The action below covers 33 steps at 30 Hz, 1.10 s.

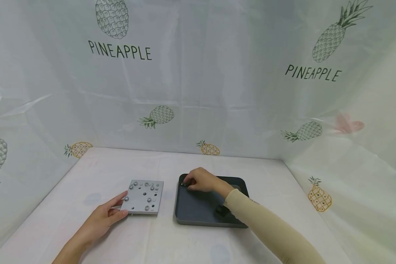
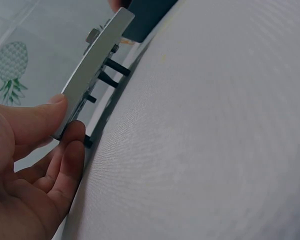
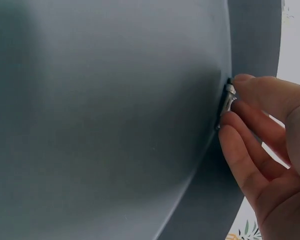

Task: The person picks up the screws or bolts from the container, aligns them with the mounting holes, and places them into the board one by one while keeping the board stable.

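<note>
A square silver metal plate [image 1: 140, 205] is in my left hand [image 1: 100, 220], thumb on the top face and fingers beneath its left edge. Socket-head screws and bare holes dot its upper face. Seen edge-on in the left wrist view, the plate [image 2: 97, 67] is tilted over the table, with dark screw shanks [image 2: 117, 67] sticking out below. My right hand [image 1: 202, 180] reaches into the far left corner of a dark tray [image 1: 193, 209]. There, in the right wrist view, its thumb and fingertips pinch a small silver screw [image 3: 229, 99] against the tray wall.
Under my right forearm, a small black object [image 1: 222, 210] lies in the tray. A roundish item [image 1: 235, 187] at the tray's right side is partly covered by the wrist. A white cloth [image 1: 165, 238] covers the table, and a pineapple-print curtain [image 1: 198, 88] hangs behind it.
</note>
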### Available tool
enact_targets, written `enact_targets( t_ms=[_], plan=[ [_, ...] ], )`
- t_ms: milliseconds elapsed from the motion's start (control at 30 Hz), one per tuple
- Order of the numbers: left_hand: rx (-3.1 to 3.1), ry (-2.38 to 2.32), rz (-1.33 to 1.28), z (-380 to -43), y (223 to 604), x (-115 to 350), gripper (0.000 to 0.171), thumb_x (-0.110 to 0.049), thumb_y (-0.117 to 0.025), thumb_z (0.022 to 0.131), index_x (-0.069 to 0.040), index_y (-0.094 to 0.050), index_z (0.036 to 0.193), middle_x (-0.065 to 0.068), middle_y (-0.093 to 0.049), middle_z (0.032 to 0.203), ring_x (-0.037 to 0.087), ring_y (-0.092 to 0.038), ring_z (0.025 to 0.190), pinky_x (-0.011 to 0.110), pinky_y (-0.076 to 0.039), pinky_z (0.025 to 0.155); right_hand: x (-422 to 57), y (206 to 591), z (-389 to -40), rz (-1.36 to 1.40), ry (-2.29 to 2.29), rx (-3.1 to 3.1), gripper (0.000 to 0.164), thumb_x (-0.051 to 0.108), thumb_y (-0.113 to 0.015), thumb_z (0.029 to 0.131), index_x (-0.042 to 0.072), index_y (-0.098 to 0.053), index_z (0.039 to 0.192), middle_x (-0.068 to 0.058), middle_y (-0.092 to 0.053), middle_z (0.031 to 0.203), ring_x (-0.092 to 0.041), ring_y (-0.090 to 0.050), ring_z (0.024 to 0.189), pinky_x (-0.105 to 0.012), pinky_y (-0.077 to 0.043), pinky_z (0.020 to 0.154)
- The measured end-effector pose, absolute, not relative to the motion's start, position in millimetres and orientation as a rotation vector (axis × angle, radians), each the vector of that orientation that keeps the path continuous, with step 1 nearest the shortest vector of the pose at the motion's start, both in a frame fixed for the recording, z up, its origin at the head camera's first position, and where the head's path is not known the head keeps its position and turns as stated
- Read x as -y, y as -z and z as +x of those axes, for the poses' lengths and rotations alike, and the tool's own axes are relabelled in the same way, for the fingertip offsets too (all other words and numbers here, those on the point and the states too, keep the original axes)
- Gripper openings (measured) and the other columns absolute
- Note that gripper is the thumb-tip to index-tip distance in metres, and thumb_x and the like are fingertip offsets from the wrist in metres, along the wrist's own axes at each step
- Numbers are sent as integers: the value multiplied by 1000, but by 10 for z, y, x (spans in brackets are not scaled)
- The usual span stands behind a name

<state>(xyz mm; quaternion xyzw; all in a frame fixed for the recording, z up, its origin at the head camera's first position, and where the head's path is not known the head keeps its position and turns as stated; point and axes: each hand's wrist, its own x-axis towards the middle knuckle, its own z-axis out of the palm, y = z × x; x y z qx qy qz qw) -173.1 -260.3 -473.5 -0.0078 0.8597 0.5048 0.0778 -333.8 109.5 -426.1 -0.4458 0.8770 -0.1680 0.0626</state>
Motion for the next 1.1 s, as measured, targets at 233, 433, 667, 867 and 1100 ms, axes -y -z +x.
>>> enact_targets(
  t_ms=[233,433,667,867,1100],
  plan=[
    [-2571,-1528,-17,-1727,4738,2603,80,-31,-77,100,-13,-36,167,29,-46,157,18,-64,109,19,-52,87,-1060,4272,-3315,-1314,489,-2676,22,7,-80,95,6,-79,118,-6,-76,109,-8,-68,86,-21,-54,78],
    [-2574,-1530,-13,-1728,4737,2606,80,-31,-76,100,-13,-36,167,29,-46,156,17,-64,109,19,-52,87,-1036,4299,-3329,-1306,468,-2693,22,6,-80,94,6,-80,116,-5,-77,107,-7,-66,84,-21,-53,77],
    [-2565,-1531,-20,-1727,4754,2603,81,-32,-77,99,-13,-36,167,28,-47,156,17,-65,110,19,-52,87,-1023,4325,-3337,-1259,400,-2705,19,6,-81,94,8,-82,113,-3,-78,106,-9,-69,89,-22,-55,79],
    [-2576,-1527,-3,-1723,4740,2604,81,-32,-77,100,-12,-36,167,28,-47,156,16,-65,110,19,-51,87,-1008,4326,-3317,-1274,374,-2717,14,8,-83,93,9,-83,107,-1,-80,105,-13,-72,96,-27,-56,86],
    [-2576,-1528,-24,-1732,4744,2592,79,-29,-76,100,-13,-36,167,27,-47,156,17,-64,110,19,-52,86,-1009,4299,-3280,-1261,371,-2740,11,9,-83,93,10,-84,104,0,-80,105,-16,-73,99,-31,-57,91]
  ],
)
